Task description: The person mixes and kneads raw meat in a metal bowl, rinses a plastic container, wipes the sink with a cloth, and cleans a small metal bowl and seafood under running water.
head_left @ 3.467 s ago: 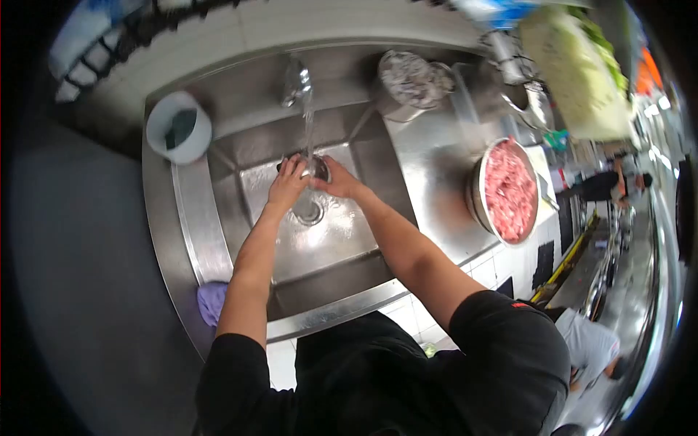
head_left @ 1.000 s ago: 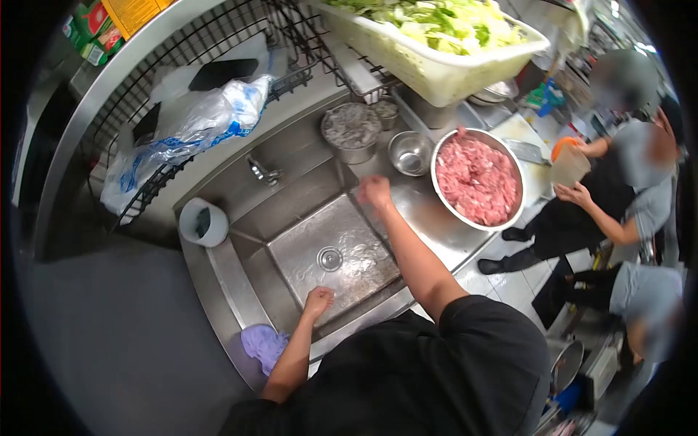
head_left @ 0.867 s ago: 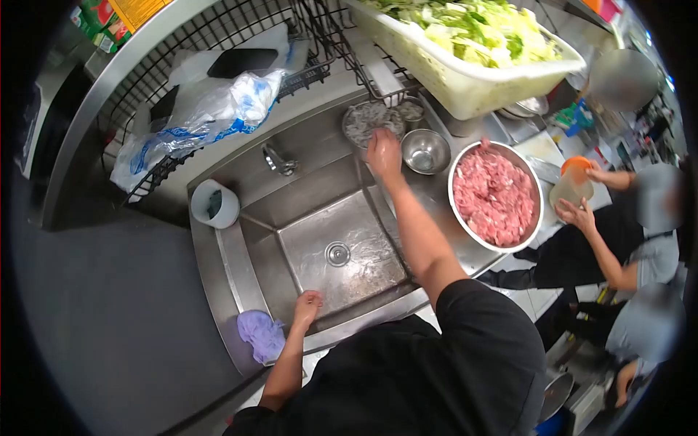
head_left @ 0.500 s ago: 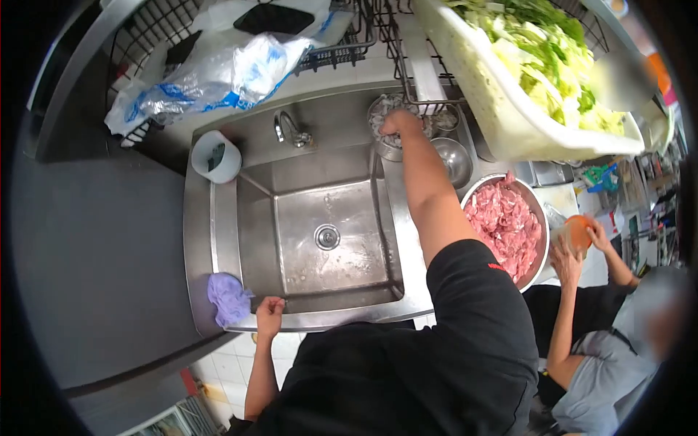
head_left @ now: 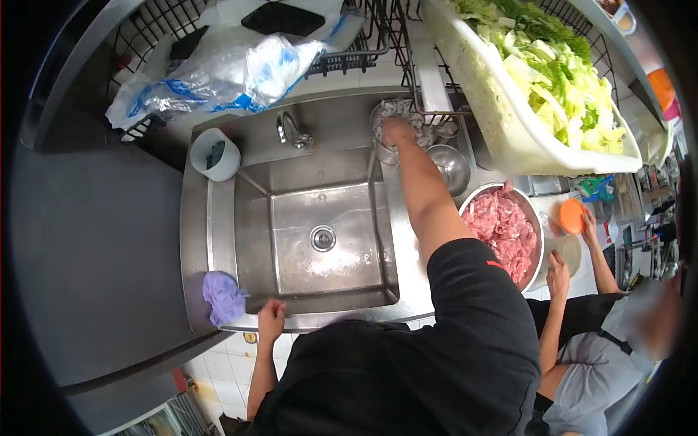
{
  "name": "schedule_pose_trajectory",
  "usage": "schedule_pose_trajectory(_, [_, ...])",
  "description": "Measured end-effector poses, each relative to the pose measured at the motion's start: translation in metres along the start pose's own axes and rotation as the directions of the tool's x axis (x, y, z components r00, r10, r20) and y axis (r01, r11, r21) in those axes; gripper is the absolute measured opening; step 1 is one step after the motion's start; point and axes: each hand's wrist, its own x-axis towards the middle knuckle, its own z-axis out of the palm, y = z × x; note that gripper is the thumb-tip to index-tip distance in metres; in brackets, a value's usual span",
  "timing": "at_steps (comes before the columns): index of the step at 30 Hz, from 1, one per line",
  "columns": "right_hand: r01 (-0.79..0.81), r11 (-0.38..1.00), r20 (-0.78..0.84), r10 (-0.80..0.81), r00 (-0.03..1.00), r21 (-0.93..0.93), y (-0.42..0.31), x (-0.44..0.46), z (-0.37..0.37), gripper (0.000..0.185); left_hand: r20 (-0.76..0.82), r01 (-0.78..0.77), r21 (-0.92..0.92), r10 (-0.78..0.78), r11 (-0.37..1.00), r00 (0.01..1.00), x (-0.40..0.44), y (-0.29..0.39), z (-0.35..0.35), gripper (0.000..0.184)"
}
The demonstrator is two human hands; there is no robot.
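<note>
My right hand reaches into a round metal bowl at the back right of the sink. Small pale grey-white pieces fill this bowl; I cannot make out their kind. The fingers are buried among them and hidden. At the near edge of the steel sink, my left hand rests with curled fingers and nothing visible in it. Close to it on the left corner lies a crumpled purple cloth. A shiny metal bowl stands beside my right forearm.
A large bowl of raw sliced meat sits to the right. Above hangs a white basket of cut leafy greens. A faucet and a white tub stand behind the sink. A co-worker holds an orange lid and a container.
My right hand stays in the bowl with a slight shift. The co-worker's orange lid has come away from the container. My left hand has barely moved.
</note>
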Motion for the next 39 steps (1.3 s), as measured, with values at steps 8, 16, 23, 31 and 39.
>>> schedule_pose_trajectory(8, [0.108, 0.993, -0.158, -0.114, 0.981, -0.049, 0.014, 0.014, -0.010, 0.048, -0.058, 0.003, 0.012, -0.002, 1.000, 0.998, 0.006, -0.008, 0.000, 0.015])
schedule_pose_trajectory(16, [0.279, 0.957, -0.091, -0.272, 0.958, 0.077, 0.044, 0.011, -0.081, 0.073, -0.104, 0.002, 0.180, 0.018, 0.984, 0.994, 0.010, -0.004, -0.002, 0.014])
schedule_pose_trajectory(23, [0.212, 0.977, 0.064, -0.211, 0.975, -0.011, 0.039, 0.047, -0.041, 0.096, -0.130, 0.019, 0.206, 0.008, 0.978, 0.991, 0.010, -0.012, 0.001, 0.013])
schedule_pose_trajectory(31, [0.100, 0.985, -0.106, -0.116, 0.988, -0.143, 0.031, 0.051, -0.019, 0.047, -0.154, 0.070, 0.260, -0.030, 0.963, 0.988, 0.007, 0.012, 0.003, 0.010])
schedule_pose_trajectory(39, [0.065, 0.985, -0.182, -0.094, 0.979, -0.161, 0.032, 0.044, -0.033, 0.036, 0.020, 0.023, 0.076, -0.025, 0.997, 0.999, 0.043, 0.031, 0.024, 0.018])
